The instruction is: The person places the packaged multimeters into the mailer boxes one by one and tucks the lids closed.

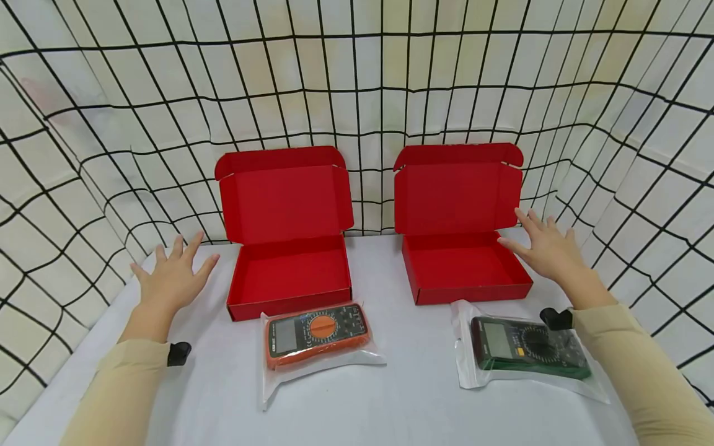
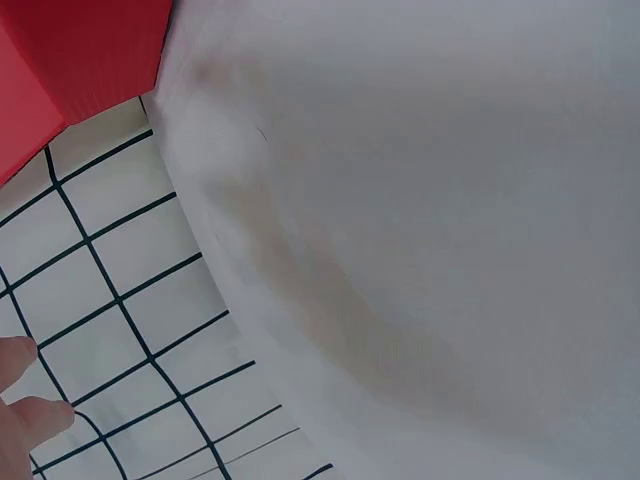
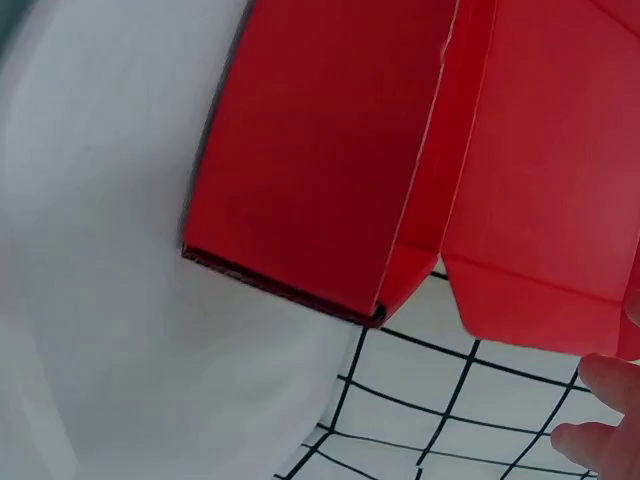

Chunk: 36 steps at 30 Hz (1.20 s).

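Two red cardboard boxes stand open on a white table (image 1: 390, 396), lids leaning back: the left box (image 1: 290, 272) and the right box (image 1: 465, 266). My left hand (image 1: 173, 275) hovers flat, fingers spread, just left of the left box, holding nothing. My right hand (image 1: 549, 248) is spread beside the right box's right wall, nearly touching it. An orange multimeter in a clear bag (image 1: 317, 331) lies in front of the left box. A green multimeter in a clear bag (image 1: 527, 347) lies in front of the right box. The right wrist view shows the right box's side (image 3: 320, 150) and fingertips (image 3: 610, 420).
A white cloth with a black grid (image 1: 357, 93) hangs behind and along both sides of the table, close to each hand. The left wrist view shows bare table surface (image 2: 430, 200), the grid cloth (image 2: 130, 330) and a corner of the left box (image 2: 80, 50).
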Available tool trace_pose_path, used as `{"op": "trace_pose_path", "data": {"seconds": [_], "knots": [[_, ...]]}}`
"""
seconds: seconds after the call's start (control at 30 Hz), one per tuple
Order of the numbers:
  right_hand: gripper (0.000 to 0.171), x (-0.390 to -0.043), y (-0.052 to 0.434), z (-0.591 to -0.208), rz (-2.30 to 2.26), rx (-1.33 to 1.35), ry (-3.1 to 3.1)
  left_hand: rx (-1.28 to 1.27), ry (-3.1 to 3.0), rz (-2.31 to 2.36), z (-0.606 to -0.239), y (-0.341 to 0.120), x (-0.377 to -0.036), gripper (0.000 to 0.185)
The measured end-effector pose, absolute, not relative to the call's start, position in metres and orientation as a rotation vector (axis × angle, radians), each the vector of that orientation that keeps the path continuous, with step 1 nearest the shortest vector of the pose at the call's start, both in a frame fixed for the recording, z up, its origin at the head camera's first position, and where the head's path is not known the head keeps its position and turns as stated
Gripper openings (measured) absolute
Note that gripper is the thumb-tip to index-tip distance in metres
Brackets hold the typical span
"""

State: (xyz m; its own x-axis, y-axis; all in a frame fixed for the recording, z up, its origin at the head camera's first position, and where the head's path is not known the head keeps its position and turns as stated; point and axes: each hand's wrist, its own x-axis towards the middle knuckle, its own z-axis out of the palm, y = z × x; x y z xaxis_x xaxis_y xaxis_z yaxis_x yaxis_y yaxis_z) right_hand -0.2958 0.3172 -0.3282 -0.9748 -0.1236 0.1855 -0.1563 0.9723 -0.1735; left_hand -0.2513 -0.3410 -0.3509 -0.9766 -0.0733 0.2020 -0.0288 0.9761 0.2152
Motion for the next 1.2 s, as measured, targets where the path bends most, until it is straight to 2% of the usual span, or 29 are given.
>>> {"op": "trace_pose_path", "data": {"seconds": [0.57,1.2], "knots": [[0.079,-0.288,0.28,-0.326,0.302,0.396,-2.777,0.037,-2.891,-0.33,-0.348,-0.337,-0.247,0.075],[0.075,-0.271,0.219,-0.32,0.563,0.642,-2.727,0.008,-2.852,-0.534,-0.345,-0.327,-0.241,0.072]]}}
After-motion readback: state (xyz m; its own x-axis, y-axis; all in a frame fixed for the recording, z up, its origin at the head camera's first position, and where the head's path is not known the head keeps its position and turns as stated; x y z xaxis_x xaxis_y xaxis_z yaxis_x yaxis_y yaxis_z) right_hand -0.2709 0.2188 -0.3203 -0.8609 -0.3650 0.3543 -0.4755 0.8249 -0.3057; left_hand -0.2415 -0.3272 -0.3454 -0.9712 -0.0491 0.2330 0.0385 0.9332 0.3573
